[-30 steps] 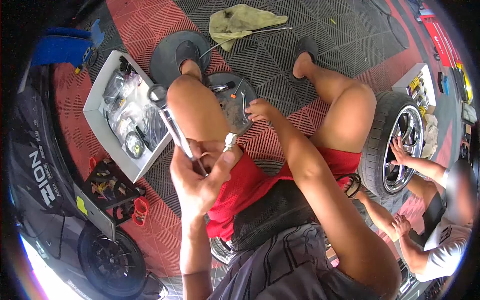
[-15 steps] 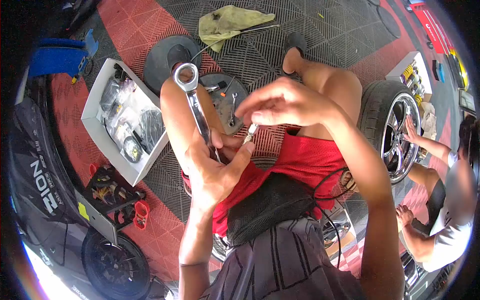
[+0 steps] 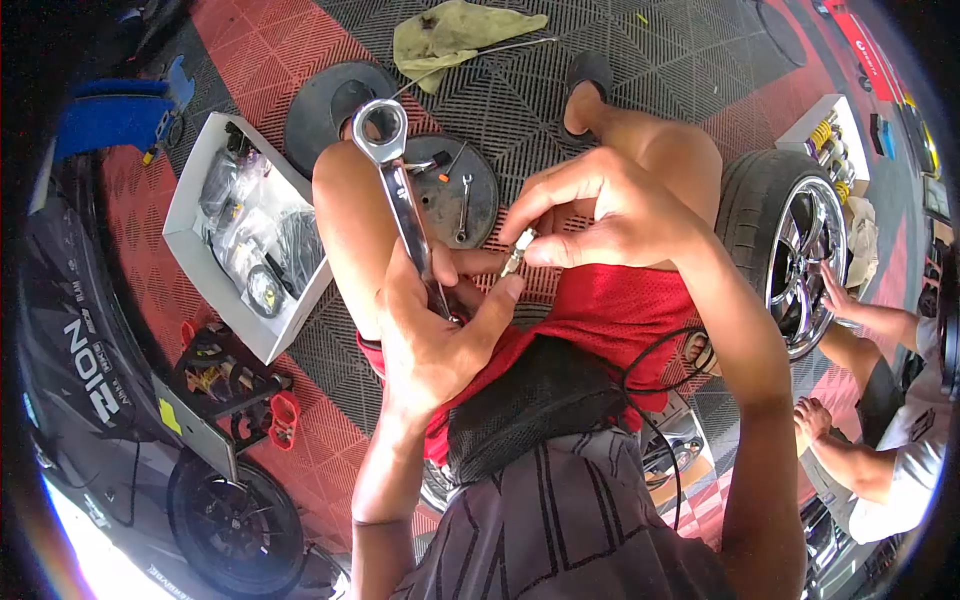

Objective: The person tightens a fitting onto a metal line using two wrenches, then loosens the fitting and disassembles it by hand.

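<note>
My left hand (image 3: 435,335) is closed around a large chrome ring-end wrench (image 3: 403,200), whose ring points up and away from me. Between that hand's thumb and fingertips stands a small metal fitting (image 3: 516,254) with a pale hex-like top. Reaching in from the right, my right hand (image 3: 620,215) pinches the upper end of this fitting with thumb and forefinger. Both hands are above my lap, over the red shorts (image 3: 625,320). Beyond them, a smaller wrench (image 3: 465,208) lies on a round dark disc (image 3: 485,175).
To the left are an open white box (image 3: 178,237) of bagged parts and a parts tray (image 3: 215,375). A wheel with tyre (image 3: 745,220) stands at right, with a co-worker's hand (image 3: 838,295) by its rim. A greenish cloth (image 3: 450,35) lies ahead on the floor.
My right hand has moved down and closed its thumb and forefinger onto the small fitting's top. My left hand keeps hold of the wrench and fitting. The co-worker's hand has moved lower at the wheel.
</note>
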Motion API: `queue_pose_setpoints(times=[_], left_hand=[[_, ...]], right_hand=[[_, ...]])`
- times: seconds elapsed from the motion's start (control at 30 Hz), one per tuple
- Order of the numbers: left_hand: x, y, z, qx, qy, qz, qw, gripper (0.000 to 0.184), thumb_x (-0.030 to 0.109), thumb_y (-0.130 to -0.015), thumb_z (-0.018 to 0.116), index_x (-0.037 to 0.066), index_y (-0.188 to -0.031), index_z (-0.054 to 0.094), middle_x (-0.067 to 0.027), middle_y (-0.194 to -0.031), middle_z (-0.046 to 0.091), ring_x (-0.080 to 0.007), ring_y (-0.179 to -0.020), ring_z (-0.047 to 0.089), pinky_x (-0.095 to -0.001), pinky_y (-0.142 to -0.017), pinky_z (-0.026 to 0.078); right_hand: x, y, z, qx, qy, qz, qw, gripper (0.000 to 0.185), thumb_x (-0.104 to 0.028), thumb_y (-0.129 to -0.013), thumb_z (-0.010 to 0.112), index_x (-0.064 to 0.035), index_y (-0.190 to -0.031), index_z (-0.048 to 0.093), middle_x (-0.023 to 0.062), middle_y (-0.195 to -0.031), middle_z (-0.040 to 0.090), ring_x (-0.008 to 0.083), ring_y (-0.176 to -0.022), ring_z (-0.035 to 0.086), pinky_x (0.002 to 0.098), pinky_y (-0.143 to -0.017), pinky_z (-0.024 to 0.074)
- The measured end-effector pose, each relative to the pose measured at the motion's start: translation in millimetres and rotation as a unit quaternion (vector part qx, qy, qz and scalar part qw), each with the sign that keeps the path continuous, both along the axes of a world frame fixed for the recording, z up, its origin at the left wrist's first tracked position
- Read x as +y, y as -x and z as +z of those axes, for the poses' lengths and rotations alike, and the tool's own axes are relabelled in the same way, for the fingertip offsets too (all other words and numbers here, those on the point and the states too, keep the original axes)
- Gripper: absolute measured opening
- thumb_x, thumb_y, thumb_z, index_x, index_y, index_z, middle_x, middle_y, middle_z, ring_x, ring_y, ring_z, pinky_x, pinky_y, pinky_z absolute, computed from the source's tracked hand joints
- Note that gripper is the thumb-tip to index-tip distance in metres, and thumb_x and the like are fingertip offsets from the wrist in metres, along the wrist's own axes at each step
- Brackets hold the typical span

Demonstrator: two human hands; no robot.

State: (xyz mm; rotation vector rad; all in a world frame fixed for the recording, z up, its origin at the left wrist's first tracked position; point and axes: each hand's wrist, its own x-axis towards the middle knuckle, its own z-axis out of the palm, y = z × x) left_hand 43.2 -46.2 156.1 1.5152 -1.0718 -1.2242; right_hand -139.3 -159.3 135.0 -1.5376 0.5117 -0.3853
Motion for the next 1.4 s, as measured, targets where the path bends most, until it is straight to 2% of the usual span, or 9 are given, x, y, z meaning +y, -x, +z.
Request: queue_pose_setpoints(times=[0.27,0.37,0.57,0.63,1.07,1.13,1.27,1.3,1.4], left_hand=[[-1,2,-1,0.018,-0.034,0.018,0.999,0.029,-0.002,-0.076,0.074,0.002,-0.084,0.046,-0.013,-0.084,0.07,-0.0055,-0.062,0.053,-0.0194,-0.056,0.042],[1,3,-7,0.008,-0.008,0.012,1.0,0.041,-0.005,-0.077,0.073,0.003,-0.089,0.035,-0.0149,-0.083,0.069,-0.0058,-0.058,0.057,-0.0194,-0.051,0.045],[5,-5,-6,0.011,-0.009,-0.037,0.999,0.045,-0.003,-0.076,0.076,0.004,-0.087,0.033,-0.0154,-0.081,0.069,-0.0083,-0.06,0.061,-0.021,-0.053,0.048],[6,-8,0,0.057,-0.077,0.006,0.995,0.045,-0.002,-0.075,0.077,0.005,-0.087,0.034,-0.014,-0.078,0.068,-0.0091,-0.062,0.062,-0.0208,-0.055,0.049],[14,-3,-3,0.048,-0.027,0.076,0.996,0.045,-0.001,-0.073,0.079,0.006,-0.085,0.036,-0.0088,-0.071,0.066,-0.0047,-0.056,0.055,-0.0194,-0.052,0.045],[10,-1,-8,-0.043,0.021,0.078,0.996,0.046,-0.005,-0.076,0.075,0.005,-0.088,0.032,-0.0152,-0.068,0.066,-0.0157,-0.056,0.064,-0.0262,-0.055,0.053],[-14,1,-13,-0.109,0.028,0.158,0.981,0.042,0.007,-0.069,0.083,0.005,-0.084,0.044,-0.0048,-0.07,0.06,-0.0096,-0.06,0.054,-0.0251,-0.058,0.046],[-21,3,-11,-0.053,0.019,0.184,0.981,0.041,0.013,-0.066,0.085,0.005,-0.081,0.048,-0.0016,-0.073,0.056,-0.0085,-0.063,0.049,-0.0244,-0.059,0.043],[-31,-1,-18,-0.027,0.076,0.2,0.976,0.04,0.012,-0.07,0.085,0.006,-0.082,0.048,-0.0041,-0.073,0.059,-0.0096,-0.061,0.054,-0.0245,-0.058,0.045]], right_hand=[[0,0,3,-0.011,0.07,0.003,0.997,0.018,-0.009,-0.082,0.07,0.0014,-0.097,0.07,0.0091,-0.085,0.071,0.0122,-0.075,0.066,0.0269,-0.067,0.0517],[1,2,6,0.039,0.07,0.025,0.996,0.018,-0.009,-0.083,0.069,0.0018,-0.097,0.07,0.0086,-0.083,0.071,0.0132,-0.075,0.066,0.027,-0.068,0.0515],[2,8,-9,-0.012,-0.036,-0.019,0.999,0.021,-0.013,-0.083,0.071,0.0008,-0.099,0.07,0.0062,-0.088,0.07,0.0098,-0.079,0.064,0.0244,-0.071,0.0504],[1,8,-10,-0.016,-0.049,-0.02,0.998,0.021,-0.013,-0.084,0.071,0.0009,-0.1,0.07,0.0057,-0.088,0.069,0.0097,-0.08,0.064,0.024,-0.071,0.0506],[-3,-5,-8,-0.083,-0.2,-0.048,0.975,0.027,-0.004,-0.085,0.069,0.0026,-0.111,0.066,0.0071,-0.095,0.068,0.01,-0.088,0.063,0.0241,-0.082,0.0515],[-5,-8,-11,-0.087,-0.191,-0.039,0.977,0.03,-0.006,-0.086,0.07,0.0018,-0.115,0.064,0.0071,-0.097,0.068,0.0101,-0.089,0.063,0.0237,-0.079,0.0522],[-18,-25,-18,-0.052,-0.148,-0.092,0.983,0.029,-0.015,-0.089,0.069,0.0004,-0.113,0.065,0.0063,-0.095,0.068,0.0081,-0.079,0.063,0.0218,-0.064,0.052],[-22,-32,-19,-0.019,-0.115,-0.119,0.986,0.028,-0.016,-0.089,0.068,0.0007,-0.111,0.066,0.0063,-0.093,0.069,0.0079,-0.075,0.062,0.0217,-0.062,0.0514],[-35,-49,-9,0.0,-0.06,-0.163,0.985,0.025,-0.019,-0.089,0.069,0.0013,-0.104,0.069,0.0059,-0.085,0.069,0.0076,-0.068,0.062,0.0218,-0.058,0.0507]])
